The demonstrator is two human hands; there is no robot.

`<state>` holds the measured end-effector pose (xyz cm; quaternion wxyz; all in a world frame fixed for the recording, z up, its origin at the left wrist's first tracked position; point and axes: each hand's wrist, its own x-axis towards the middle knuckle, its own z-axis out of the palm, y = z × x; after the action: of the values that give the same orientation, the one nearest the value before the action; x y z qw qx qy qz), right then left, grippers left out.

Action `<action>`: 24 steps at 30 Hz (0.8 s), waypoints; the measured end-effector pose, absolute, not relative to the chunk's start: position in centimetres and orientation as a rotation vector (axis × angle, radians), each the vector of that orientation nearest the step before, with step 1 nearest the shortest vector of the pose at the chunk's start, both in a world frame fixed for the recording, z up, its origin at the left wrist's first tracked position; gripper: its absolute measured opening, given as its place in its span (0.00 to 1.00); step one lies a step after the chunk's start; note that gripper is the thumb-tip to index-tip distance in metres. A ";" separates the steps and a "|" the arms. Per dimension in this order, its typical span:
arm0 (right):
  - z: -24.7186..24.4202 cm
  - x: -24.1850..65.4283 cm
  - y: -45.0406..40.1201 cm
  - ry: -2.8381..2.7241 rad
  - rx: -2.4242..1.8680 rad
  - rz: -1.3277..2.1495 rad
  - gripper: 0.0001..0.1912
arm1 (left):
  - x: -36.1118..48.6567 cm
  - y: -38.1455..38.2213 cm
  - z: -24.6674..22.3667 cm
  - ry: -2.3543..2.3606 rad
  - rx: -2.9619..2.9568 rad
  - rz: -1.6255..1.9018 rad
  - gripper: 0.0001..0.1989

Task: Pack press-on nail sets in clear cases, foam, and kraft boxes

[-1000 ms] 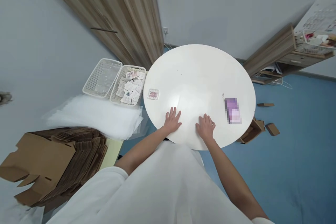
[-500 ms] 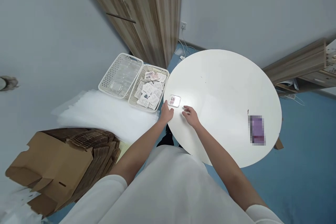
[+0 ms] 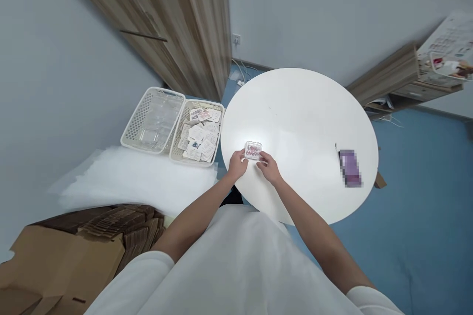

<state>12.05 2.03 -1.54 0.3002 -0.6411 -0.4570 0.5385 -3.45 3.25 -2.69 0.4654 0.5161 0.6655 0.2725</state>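
The case (image 3: pixel 253 150) is positioned on the bench (image 3: pixel 303 118), just inside the left edge and toward the near edge. The case is transparent, laid flat, and loaded with small pink pieces (image 3: pixel 253 147) arranged in two rows. The bench is white and rounded, so no corners are presented.

The left hand (image 3: pixel 237 164) is placed at the lower left corner of the case, with the fingers curled. The right hand (image 3: pixel 269 167) is placed at the lower right corner, with the fingertips at the case edge and the thumb set apart from the forefinger. Whether the case is gripped by either of the hands cannot be told.

A purple item (image 3: pixel 350 168), blurred into blocks, is located near the right edge of the bench, well apart from the case.

Beside the left edge of the bench, two white baskets are set side by side. Printed cards (image 3: pixel 201 133) are heaped in the right basket (image 3: pixel 188 161); clear containers (image 3: pixel 150 133) are held in the left basket (image 3: pixel 133 125). In front of the baskets, translucent white sheets (image 3: pixel 136 179) are stacked. Nearer the person, flat brown cartons (image 3: pixel 62 261) are piled. Beyond the baskets, a wood-grain cabinet (image 3: pixel 166 15) is installed.
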 end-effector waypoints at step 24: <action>-3.0 29.0 -8.3 -1.496 -1.814 1.155 0.20 | 11.2 -4.1 -2.6 1.387 1.729 0.244 0.15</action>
<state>29.00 -8.30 -3.02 0.2581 -0.6690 -0.5516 0.4261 11.23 -4.13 -2.59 0.4404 0.6961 0.5584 0.0984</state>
